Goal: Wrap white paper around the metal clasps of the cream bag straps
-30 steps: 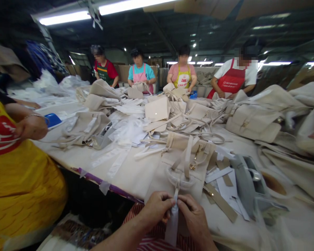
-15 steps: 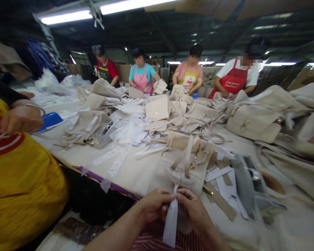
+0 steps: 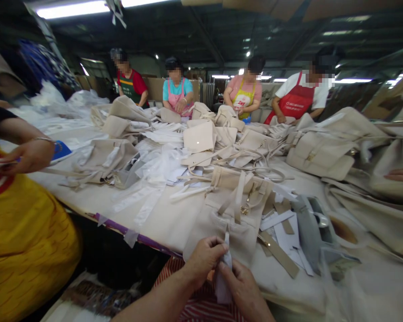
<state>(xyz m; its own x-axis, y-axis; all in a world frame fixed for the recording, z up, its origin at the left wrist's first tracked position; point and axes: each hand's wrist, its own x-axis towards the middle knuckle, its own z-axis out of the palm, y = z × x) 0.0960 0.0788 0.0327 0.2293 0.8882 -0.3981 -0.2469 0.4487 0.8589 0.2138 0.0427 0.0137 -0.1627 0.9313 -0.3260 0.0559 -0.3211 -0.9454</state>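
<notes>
A white strip [image 3: 224, 286], thin and soft like tissue or foam sheet, hangs between my hands at the table's front edge. My left hand [image 3: 206, 259] pinches its upper part between thumb and fingers. My right hand [image 3: 240, 281] is closed on it lower down. A narrow end of the strip, or a strap inside it, points up towards the beige handbag [image 3: 235, 192] just beyond. I cannot tell whether anything lies under the strip. The handbag rests on the table with its handles [image 3: 239, 197] raised and gold-coloured metal fittings showing.
At right are loose white and tan pieces [image 3: 284, 237] and a grey tape dispenser [image 3: 314, 228]. Beige bags [image 3: 322, 152] heap across the table. A person in a yellow apron [image 3: 30, 241] stands close at left. Several co-workers work along the far side.
My right hand has slid down the white strip, while my left stays near its top. The clear ring-like piece around the handbag's near edge no longer shows. The view has shifted slightly.
</notes>
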